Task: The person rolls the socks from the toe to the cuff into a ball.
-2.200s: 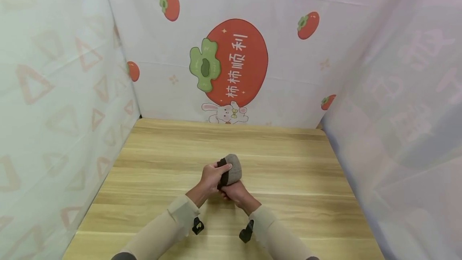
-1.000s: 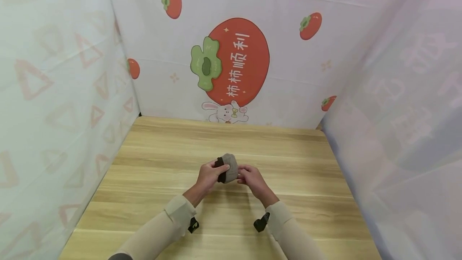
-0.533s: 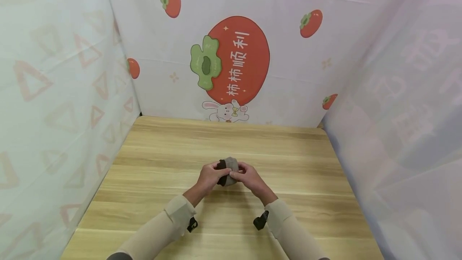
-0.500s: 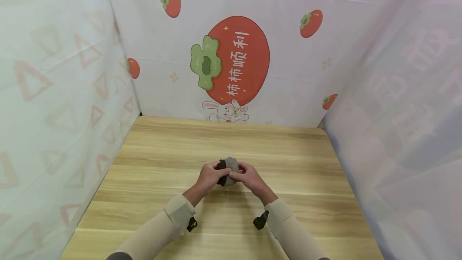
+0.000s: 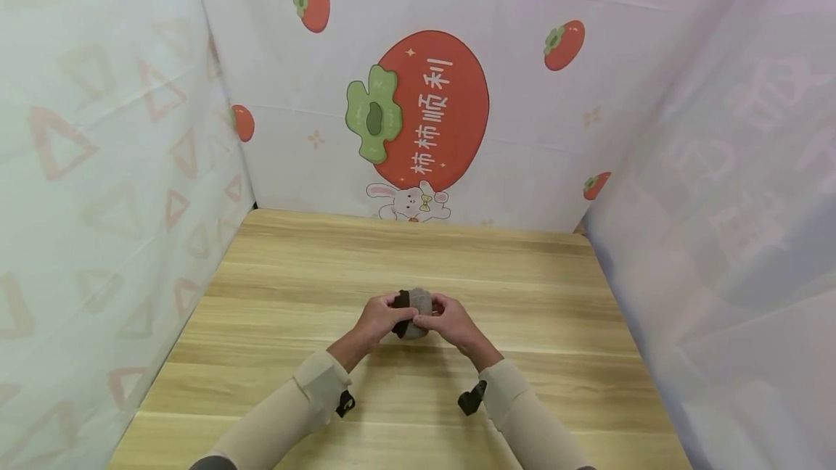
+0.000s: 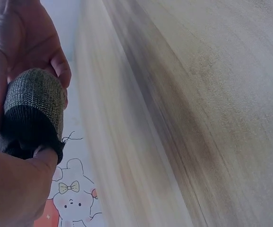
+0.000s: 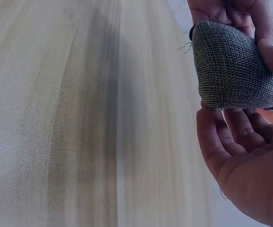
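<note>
Between my two hands is a rolled-up sock (image 5: 421, 303), grey knit with a black cuff at its left end, held above the table in the head view. My left hand (image 5: 377, 319) grips the cuff end, thumb across the top. In the left wrist view a finger of it reaches into the black cuff (image 6: 27, 123), beside loose threads. My right hand (image 5: 457, 323) pinches the grey end, its thumb meeting the left thumb. The right wrist view shows the grey knit (image 7: 233, 66) bulging between that thumb and the fingers beneath.
A wood-grain table (image 5: 313, 252) lies below the hands. White printed cloth walls (image 5: 281, 165) close it off at the back and both sides. Black wrist straps (image 5: 472, 399) hang under the light sleeves (image 5: 281, 423).
My right hand has gone from beneath the sock round to its grey right end and now pinches it with the thumb on top. The left hand keeps its grip; the sock sits slightly lower.
</note>
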The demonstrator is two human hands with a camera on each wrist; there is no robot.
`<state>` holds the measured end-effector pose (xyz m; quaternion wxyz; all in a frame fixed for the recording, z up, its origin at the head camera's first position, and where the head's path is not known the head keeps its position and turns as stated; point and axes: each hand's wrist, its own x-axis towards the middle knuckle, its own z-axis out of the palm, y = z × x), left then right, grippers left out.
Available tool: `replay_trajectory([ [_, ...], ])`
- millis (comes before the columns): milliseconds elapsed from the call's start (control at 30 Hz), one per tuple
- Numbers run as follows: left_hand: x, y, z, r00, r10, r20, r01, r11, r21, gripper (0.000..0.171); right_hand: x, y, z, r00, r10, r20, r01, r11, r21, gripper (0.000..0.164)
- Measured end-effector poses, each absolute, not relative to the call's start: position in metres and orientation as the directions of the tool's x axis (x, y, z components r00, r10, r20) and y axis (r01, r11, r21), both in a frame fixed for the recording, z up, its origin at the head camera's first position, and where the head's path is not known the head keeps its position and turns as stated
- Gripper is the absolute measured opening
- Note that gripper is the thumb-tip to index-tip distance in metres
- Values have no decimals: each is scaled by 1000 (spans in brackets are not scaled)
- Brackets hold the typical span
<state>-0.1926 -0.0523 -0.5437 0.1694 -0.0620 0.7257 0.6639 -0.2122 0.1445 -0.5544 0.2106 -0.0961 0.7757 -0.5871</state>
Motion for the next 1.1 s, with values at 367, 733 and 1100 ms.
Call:
replay_trajectory([
  [367,-194,-51,-542,-955,120,-270,-253,140,957,52,-209,140,-553,-932,-305,-194,46,431,-901,50],
  [733,-191,-49,-540,-998,61,-11,21,505,863,37,-206,137,-548,-951,-244,-187,46,488,-872,51],
  [1100,-194,-46,-539,-998,5,-66,-56,455,889,20,-208,138,-553,-960,-225,-169,35,502,-864,49],
])
